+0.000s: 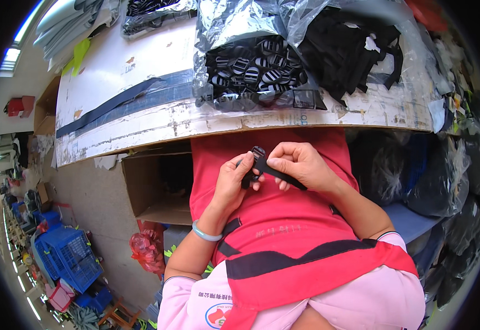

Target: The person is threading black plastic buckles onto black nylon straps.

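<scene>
Over my red apron, just below the table edge, both hands work close together. My left hand (234,177) pinches a small black plastic strap buckle (258,152), its slotted end showing above the thumb. My right hand (301,166) has thumb and fingers closed on a black webbing strap (284,175), which runs from the buckle down to the right beneath my fingers. Whether the strap is fully threaded through the slots I cannot tell. Ahead on the table lies an open clear bag of black plastic buckles (256,69).
A heap of black straps (339,52) lies at the table's right, and a long black strip (110,107) at its left. Under the table are a cardboard box (143,184) and filled plastic bags (440,179). Blue crates (72,258) stand on the floor to the left.
</scene>
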### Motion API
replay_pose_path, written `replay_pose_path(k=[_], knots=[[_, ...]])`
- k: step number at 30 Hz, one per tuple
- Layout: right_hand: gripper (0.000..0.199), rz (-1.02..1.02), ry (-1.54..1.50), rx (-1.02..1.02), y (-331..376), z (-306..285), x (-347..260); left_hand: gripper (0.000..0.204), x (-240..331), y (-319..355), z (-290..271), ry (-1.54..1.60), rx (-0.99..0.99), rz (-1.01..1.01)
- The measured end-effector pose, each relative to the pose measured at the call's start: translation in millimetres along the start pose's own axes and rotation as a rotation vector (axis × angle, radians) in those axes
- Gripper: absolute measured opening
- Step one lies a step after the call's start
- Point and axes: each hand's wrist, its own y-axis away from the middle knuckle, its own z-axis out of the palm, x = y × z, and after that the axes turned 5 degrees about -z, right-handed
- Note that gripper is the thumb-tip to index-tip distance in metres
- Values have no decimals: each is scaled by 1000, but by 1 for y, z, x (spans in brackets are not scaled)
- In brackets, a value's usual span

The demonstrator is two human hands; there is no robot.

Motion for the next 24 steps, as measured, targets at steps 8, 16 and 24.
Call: replay_pose_path(k=[8,16,24], knots=[[17,3,-65,68,-5,-3,14,22,2,1,-11,22,-159,-100],[18,-8,-62,88,-8,-1,10,22,-1,-1,5,-102,-48,166],[17,-53,-294,184,-13,5,29,18,-12,-11,4,-623,118,533]])
